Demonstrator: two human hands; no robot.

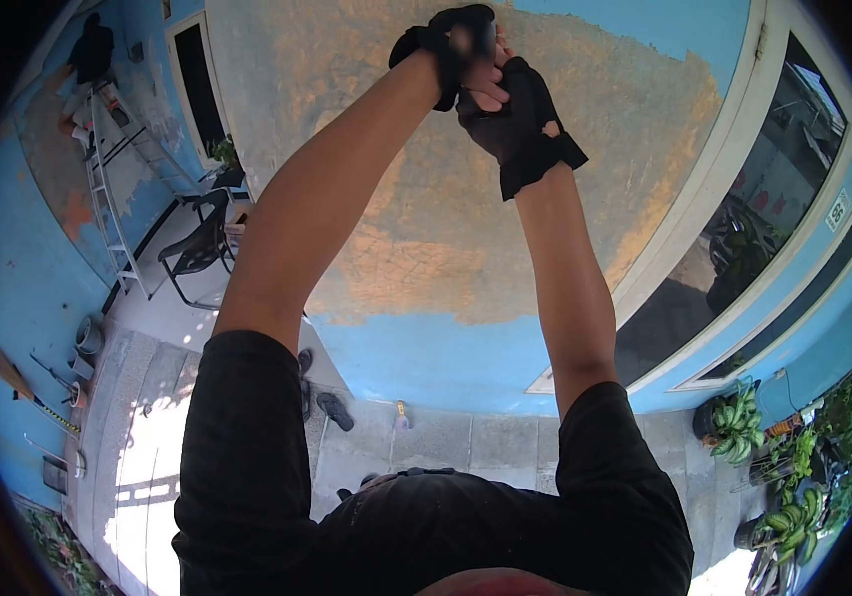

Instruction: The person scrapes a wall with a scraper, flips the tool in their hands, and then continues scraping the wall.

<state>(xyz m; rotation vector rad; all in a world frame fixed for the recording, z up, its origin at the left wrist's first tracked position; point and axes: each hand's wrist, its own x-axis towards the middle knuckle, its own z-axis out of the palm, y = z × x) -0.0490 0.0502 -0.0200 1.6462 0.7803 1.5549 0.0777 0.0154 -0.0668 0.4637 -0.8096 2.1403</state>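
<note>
Both my arms reach up in front of a wall [406, 228] whose blue paint has come off over a wide patch, leaving bare grey and orange-brown plaster. My left hand [456, 50], in a black glove with bare fingertips, is at the top of the view, bent and partly blurred. Close against it is my right hand [505, 109], in a similar glove with a small hole near the wrist. The fingers of both hands are curled together. Whatever lies between them, if anything, is hidden.
A person [93, 55] stands on a stepladder [103, 189] at the far left. Near it is a black chair [198, 248]. A glass door [744, 219] is on the right, with potted plants [734, 422] below. Sandals [335, 410] and a small bottle [402, 415] are on the paving.
</note>
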